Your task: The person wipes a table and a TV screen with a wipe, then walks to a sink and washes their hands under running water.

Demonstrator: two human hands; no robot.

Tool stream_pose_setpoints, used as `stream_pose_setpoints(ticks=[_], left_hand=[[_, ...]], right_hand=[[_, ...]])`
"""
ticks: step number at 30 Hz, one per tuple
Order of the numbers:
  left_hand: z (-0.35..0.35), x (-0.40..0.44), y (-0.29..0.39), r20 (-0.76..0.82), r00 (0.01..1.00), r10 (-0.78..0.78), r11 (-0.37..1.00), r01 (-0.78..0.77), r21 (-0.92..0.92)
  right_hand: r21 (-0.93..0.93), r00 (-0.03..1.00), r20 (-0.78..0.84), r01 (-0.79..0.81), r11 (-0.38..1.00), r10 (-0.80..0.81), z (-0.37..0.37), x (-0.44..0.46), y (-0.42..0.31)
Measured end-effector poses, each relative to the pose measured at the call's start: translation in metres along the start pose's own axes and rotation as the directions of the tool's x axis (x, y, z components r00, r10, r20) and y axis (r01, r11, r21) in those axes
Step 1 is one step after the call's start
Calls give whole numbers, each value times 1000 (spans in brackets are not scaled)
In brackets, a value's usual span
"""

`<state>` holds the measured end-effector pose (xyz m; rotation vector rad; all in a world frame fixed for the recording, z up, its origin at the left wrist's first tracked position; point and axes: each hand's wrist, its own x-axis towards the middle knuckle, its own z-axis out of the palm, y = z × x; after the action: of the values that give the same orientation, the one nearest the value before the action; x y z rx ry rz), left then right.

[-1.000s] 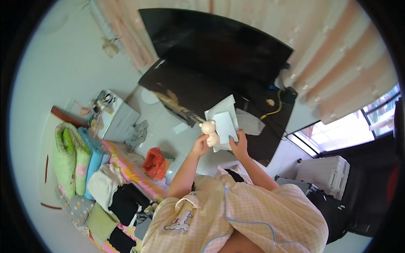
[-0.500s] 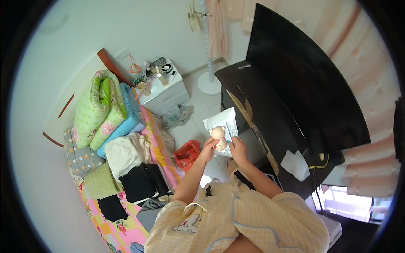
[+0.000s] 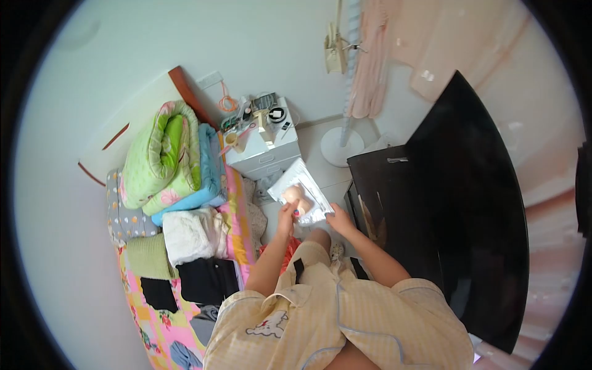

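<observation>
Clearly, we see both hands in front of the body, above the floor between the bed and the dark table (image 3: 377,166). The left hand (image 3: 287,217) is clamped on a cream bear-shaped figure (image 3: 293,193), with its thumb laid upon the front. The right hand (image 3: 338,218) pinches a silvery-white mailing packet (image 3: 317,196) at its near right corner. The figure is seen over the middle of this packet; whether the hidden fingers of the left hand also grip the packet from behind, we cannot tell.

To the far left of the hands, we find a white bedside cabinet (image 3: 262,161) with many small articles on top, among them a cup (image 3: 232,142). On the bed at the left there are a rolled green quilt (image 3: 154,161), a white folded blanket (image 3: 190,237) and black folded clothing (image 3: 206,280). At the right a large black television (image 3: 487,234) is standing on the table. Nearer to us, a red plastic bag (image 3: 288,254) shows partly beside the left forearm.
</observation>
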<state>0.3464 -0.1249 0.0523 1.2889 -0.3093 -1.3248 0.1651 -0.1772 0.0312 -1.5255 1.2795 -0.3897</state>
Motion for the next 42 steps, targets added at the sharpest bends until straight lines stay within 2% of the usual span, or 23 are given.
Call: stream_pose_setpoints(ticks=[3, 4, 5, 7, 8, 11, 12, 14, 15, 17, 19, 21, 22, 24, 27, 29, 31, 33, 35, 37, 39, 41, 42], left_hand=[[-14, 27, 21, -198, 976, 97, 994, -106, -35], [-21, 37, 29, -252, 956, 150, 987, -158, -11], [-30, 47, 37, -303, 932, 200, 979, -205, 16], [-49, 77, 50, -355, 896, 269, 960, -279, 23], [-58, 93, 57, -375, 868, 325, 945, -315, 90], [-87, 152, 77, -450, 817, 360, 932, -288, 221], [-95, 174, 83, -446, 819, 361, 932, -293, 216], [-115, 223, 94, -504, 768, 396, 890, -187, 415], [-126, 251, 98, -496, 770, 401, 889, -197, 413], [-145, 301, 95, -472, 690, 549, 650, 4, 760], [-131, 324, 121, -459, 685, 566, 635, -7, 773], [-125, 357, 144, -253, 618, 744, 300, 30, 953], [-127, 378, 151, -150, 612, 776, 180, 13, 984], [-131, 418, 162, -119, 649, 751, 152, 6, 988], [-135, 472, 169, -80, 718, 692, 120, -5, 993], [-136, 502, 166, -78, 765, 639, 125, -4, 992], [-136, 529, 161, -7, 804, 595, 29, -12, 1000], [-136, 553, 156, 21, 841, 541, 10, -31, 999], [-138, 572, 150, 157, 812, 563, -78, -137, 987], [-135, 577, 150, 183, 836, 517, -41, -189, 981], [-131, 577, 154, 217, 813, 541, -31, -238, 971], [-132, 569, 158, 254, 786, 563, -45, -278, 959], [-133, 562, 161, 259, 780, 570, 28, -333, 942]], right_hand=[[117, 997, 25, 65, 991, -68, 18, 36, 3], [95, 989, 33, 143, 985, -147, 22, 46, 5], [89, 988, 42, 142, 986, -146, 24, 56, 8], [72, 964, 231, 120, 990, -134, 19, 67, -8], [57, 964, 237, 113, 992, -123, 17, 71, -17], [111, 954, 276, 87, 990, -114, 20, 105, -15], [61, 957, 281, 61, 996, -76, 23, 118, -12], [21, 957, 289, -7, 1000, 1, 38, 152, 4], [34, 955, 293, -54, 998, 42, 48, 172, 8], [14, 950, 297, -108, 994, 99, 55, 203, -17], [-3, 928, 325, -190, 982, 181, 66, 220, -36], [-22, 934, 313, -174, 984, 172, 79, 247, -52], [-29, 928, 315, -200, 979, 199, 84, 259, -59], [-42, 948, 256, -184, 982, 189, 90, 277, -69], [6, 915, 268, -316, 949, 303, 96, 294, -74], [-43, 905, 258, -340, 940, 339, 98, 297, -67], [-91, 897, 245, -357, 930, 368, 98, 302, -62], [11, 864, 213, -468, 884, 456, 99, 302, -60], [8, 860, 193, -483, 875, 473, 99, 304, -58], [7, 854, 178, -498, 867, 489, 101, 303, -55], [60, 855, 159, -508, 859, 494, 103, 306, -57], [21, 825, 170, -550, 835, 539, 103, 309, -61], [-16, 836, 167, -527, 850, 522, 104, 310, -64]])
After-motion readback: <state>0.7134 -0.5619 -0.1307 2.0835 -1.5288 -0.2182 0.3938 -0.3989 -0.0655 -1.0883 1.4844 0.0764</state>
